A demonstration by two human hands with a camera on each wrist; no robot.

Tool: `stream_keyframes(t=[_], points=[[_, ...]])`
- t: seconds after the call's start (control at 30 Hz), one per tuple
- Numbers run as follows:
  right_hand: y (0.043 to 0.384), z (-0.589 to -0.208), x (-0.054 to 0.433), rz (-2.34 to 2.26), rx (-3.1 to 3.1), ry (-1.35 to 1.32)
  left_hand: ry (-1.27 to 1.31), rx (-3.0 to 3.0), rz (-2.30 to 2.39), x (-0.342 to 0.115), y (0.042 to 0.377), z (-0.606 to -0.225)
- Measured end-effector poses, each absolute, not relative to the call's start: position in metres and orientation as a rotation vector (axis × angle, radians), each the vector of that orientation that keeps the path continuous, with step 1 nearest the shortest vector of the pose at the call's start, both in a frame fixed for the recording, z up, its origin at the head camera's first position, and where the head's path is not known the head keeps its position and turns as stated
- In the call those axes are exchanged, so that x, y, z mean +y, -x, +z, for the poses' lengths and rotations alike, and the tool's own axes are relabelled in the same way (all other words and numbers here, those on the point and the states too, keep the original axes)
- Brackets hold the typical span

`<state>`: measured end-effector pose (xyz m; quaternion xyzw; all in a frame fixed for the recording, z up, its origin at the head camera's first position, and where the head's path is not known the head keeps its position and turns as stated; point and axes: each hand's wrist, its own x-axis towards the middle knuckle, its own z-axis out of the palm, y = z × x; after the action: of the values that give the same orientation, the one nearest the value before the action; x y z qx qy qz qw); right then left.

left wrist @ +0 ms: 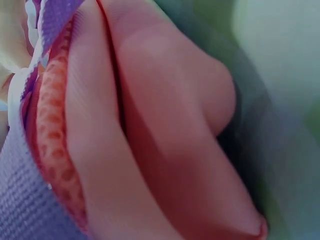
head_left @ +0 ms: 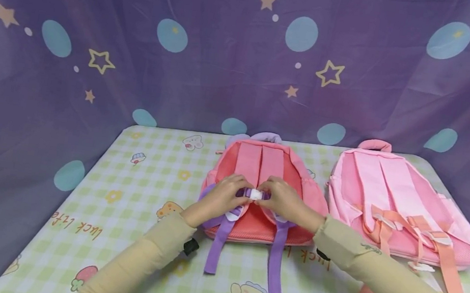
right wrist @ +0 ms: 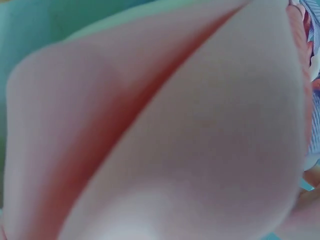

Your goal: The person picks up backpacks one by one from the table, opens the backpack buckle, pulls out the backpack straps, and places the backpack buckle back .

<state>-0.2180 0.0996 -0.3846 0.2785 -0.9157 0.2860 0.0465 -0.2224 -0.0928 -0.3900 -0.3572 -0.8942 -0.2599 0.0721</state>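
In the head view, a coral-pink backpack (head_left: 242, 227) lies with its shoulder straps upward. Over its middle, a white buckle (head_left: 257, 195) on purple webbing is between my two hands. My left hand (head_left: 225, 194) pinches the buckle's left end, and on the right end my right hand (head_left: 285, 200) does the same. Fingertips partly cover the buckle, so whether its halves are joined cannot be made out. Two purple straps (head_left: 276, 266) trail down toward the near side. Close up in the left wrist view are coral fabric (left wrist: 165, 115) and purple webbing (left wrist: 35, 195); pale pink fabric (right wrist: 210, 135) fills most of the right wrist view.
To the right lies a lighter pink backpack (head_left: 425, 191) with orange straps (head_left: 450, 274) hanging toward the near edge. Both bags rest on a green checked tablecloth (head_left: 144, 189). A purple curtain (head_left: 226, 76) with stars hangs behind the table.
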Motion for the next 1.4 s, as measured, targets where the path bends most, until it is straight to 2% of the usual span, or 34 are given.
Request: stream_keyframes(t=[0.6, 1.4], points=[[0.215, -0.383, 0.102, 0.793, -2.713, -0.98, 1.079, -2.612, -0.854, -0.095, 0.222, -0.393], [0.212, -0.384, 0.116, 0.94, -2.785, -0.947, 0.966, -2.599, -1.054, -0.104, 0.218, -0.386]])
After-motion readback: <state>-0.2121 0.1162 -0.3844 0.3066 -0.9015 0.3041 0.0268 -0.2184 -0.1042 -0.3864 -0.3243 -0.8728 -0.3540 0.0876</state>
